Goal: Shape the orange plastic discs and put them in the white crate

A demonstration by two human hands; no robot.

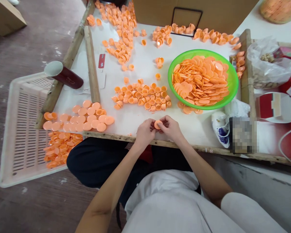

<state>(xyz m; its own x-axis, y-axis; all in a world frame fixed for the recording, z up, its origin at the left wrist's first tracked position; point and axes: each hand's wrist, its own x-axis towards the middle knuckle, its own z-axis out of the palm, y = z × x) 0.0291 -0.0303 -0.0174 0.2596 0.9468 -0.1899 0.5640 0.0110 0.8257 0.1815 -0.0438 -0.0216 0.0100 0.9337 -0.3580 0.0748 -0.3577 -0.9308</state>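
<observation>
Close to the table's front edge, my left hand (pixel 145 130) and my right hand (pixel 171 129) meet over a small round orange plastic piece (pixel 157 124). Fingers of both hands are closed on it, and they cover part of it, so whether it is a cup, a disc or both together cannot be made out. Just beyond them lies a cluster of small orange toy cups (pixel 149 97). A green bowl (pixel 171 85) heaped with flat orange discs (pixel 201 81) stands to the right. On the left, orange pieces with round flat faces (pixel 87 118) lie near the edge.
A white plastic basket (pixel 26 126) holding orange pieces stands below the table's left side. A dark red mug (pixel 68 76) lies tilted by the wooden strip (pixel 92 64). More cups (pixel 122 32) lie before a cardboard box (pixel 157 13). A white-and-blue object (pixel 220 127) sits right.
</observation>
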